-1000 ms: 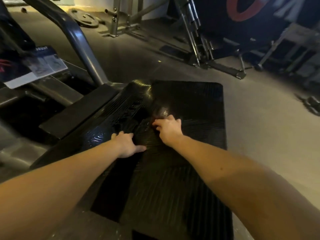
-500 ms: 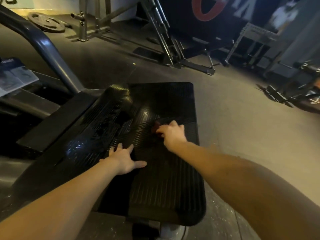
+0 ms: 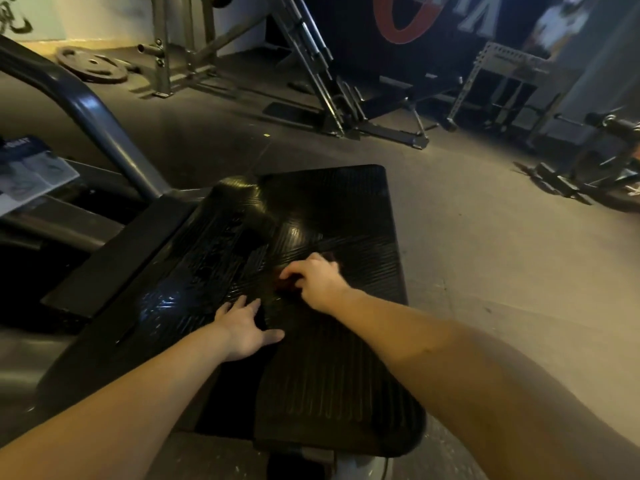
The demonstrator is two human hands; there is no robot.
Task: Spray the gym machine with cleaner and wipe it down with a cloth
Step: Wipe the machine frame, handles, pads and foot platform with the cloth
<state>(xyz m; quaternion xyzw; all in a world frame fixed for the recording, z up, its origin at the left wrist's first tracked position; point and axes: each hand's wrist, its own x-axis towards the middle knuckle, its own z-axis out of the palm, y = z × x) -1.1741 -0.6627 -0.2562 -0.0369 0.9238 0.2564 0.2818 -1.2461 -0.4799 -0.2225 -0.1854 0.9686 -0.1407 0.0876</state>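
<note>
left hand (image 3: 246,327) flat, fingers spread on gym machine's ribbed platform (image 3: 329,386), likely bracing | just beyond, right hand (image 3: 313,278) curls over dark reddish cloth (image 3: 284,284), pressing it mid-platform to wipe | far-left ribs glisten | no sprayer visible

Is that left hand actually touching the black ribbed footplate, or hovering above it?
Touching. The head view shows the left hand lying flat, fingers spread, on the footplate, with no gap beneath.
</note>
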